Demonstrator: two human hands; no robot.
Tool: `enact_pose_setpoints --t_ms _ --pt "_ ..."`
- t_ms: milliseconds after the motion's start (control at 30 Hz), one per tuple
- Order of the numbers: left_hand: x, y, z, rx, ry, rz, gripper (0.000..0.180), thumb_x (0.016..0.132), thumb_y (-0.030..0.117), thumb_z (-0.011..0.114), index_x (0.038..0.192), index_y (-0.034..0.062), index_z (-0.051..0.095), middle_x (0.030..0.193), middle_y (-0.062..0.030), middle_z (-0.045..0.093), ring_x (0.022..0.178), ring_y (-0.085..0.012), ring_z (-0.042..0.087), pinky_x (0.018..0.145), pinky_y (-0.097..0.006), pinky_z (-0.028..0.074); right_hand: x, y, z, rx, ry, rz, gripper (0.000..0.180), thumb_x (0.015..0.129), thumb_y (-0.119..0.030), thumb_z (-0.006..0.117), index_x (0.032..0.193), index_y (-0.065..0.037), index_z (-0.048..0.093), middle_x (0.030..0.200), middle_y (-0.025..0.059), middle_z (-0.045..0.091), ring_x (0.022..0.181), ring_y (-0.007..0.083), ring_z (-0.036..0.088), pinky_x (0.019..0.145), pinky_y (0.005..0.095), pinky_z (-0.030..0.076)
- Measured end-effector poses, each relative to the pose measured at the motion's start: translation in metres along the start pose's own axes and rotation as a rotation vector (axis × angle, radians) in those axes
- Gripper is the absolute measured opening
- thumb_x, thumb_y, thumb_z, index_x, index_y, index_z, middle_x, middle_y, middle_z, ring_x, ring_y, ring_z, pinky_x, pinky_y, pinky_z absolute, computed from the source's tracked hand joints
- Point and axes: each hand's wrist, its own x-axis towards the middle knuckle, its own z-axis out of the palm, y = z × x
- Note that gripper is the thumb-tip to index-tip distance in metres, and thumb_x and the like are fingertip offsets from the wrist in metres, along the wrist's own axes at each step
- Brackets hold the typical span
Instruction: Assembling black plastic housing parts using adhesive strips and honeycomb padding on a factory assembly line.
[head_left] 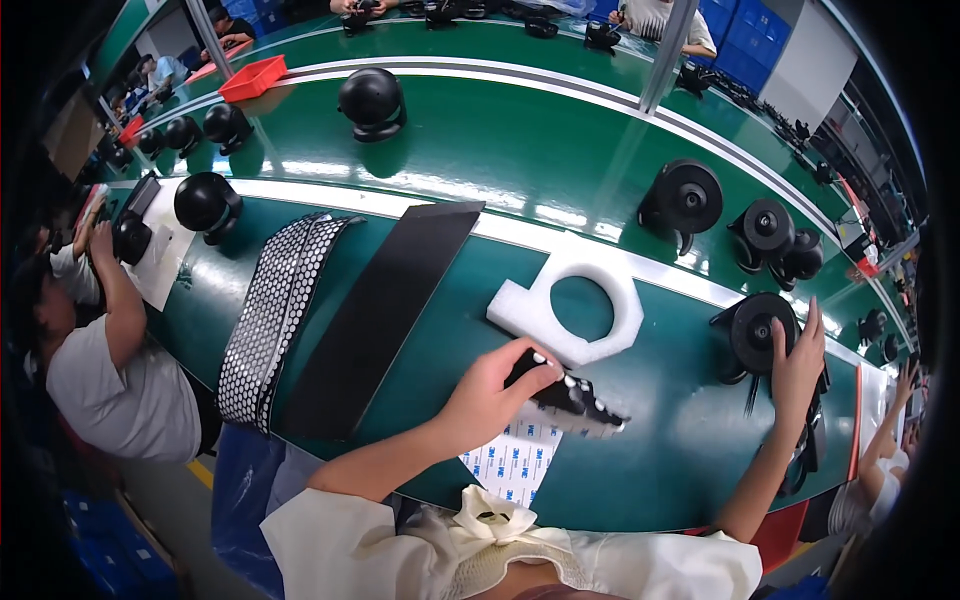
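My left hand (pixel 488 392) pinches a short black strip with white round spots (pixel 578 397) between thumb and fingers, above the green bench. Partly beneath that strip lies a white printed backing sheet (pixel 515 462), close to my body. At the right, my right hand (pixel 797 368) has its fingers stretched upward, beside a black round housing (pixel 752 325) with a disc-shaped face. Its fingertips overlap the housing's edge; whether they touch it I cannot tell. Beyond my left hand rests a white foam block with a round hole (pixel 625 320).
Left of centre lie a long black sheet (pixel 385 315) and a strip of white round pads (pixel 272 325). More black housings (pixel 370 102) stand along the green conveyor (pixel 500 130), near a red tray (pixel 253 79). Co-workers sit at the left, right and far side.
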Motion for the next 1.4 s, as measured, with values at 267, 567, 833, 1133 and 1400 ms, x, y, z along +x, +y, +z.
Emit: enact_pose_setpoints --t_ms 267,567,833,1133,1400 --pt "-0.065 -0.033 -0.060 -0.018 0.735 0.164 0.010 0.087 0.008 0.044 0.090 -0.0001 0.049 0.077 -0.0009 0.050 0.070 -0.0057 0.044 0.064 -0.018 0.038 0.062 -0.243 0.014 0.466 -0.267 -0.961 0.062 0.075 -0.018 0.062 0.128 -0.007 0.032 0.120 0.0200 0.044 0.109 0.0331 0.044 0.091 0.0378 0.036" --pt "-0.087 -0.075 -0.068 -0.075 0.599 -0.051 0.011 0.084 0.009 0.052 0.089 -0.0003 0.051 0.065 -0.0031 0.054 0.061 -0.0035 0.045 0.054 -0.020 0.039 0.134 -0.515 0.167 0.152 -0.185 -0.900 0.086 0.067 -0.023 0.070 0.134 -0.021 0.016 0.137 0.0068 0.023 0.120 0.0276 0.032 0.090 0.0499 0.035" --pt "-0.093 -0.074 -0.080 -0.108 0.557 -0.137 0.012 0.086 0.012 0.049 0.091 0.0005 0.050 0.059 -0.0035 0.050 0.055 -0.0046 0.042 0.049 -0.021 0.036 0.140 -0.551 0.207 0.246 0.096 -0.853 0.111 0.049 -0.020 0.080 0.134 -0.034 0.010 0.132 0.0132 0.028 0.114 0.0381 0.035 0.088 0.0638 0.028" --pt "-0.089 -0.076 -0.078 -0.252 0.438 -0.110 0.010 0.087 0.008 0.047 0.091 -0.0007 0.048 0.073 0.0001 0.050 0.069 -0.0036 0.043 0.063 -0.018 0.037 0.148 -0.435 0.197 1.016 -0.128 -0.514 0.092 0.052 -0.035 0.079 0.123 -0.005 0.029 0.109 0.0167 0.045 0.102 0.0270 0.046 0.084 0.0380 0.040" --pt "-0.070 -0.069 -0.077 -0.516 0.232 0.261 0.016 0.085 0.017 0.050 0.081 0.0019 0.047 0.124 -0.0207 0.041 0.124 -0.0307 0.029 0.098 -0.043 0.026 0.038 -0.290 0.102 2.002 -1.124 -0.169 0.062 0.076 -0.033 0.059 0.124 -0.005 0.030 0.115 0.0097 0.047 0.102 0.0205 0.051 0.087 0.0385 0.043"
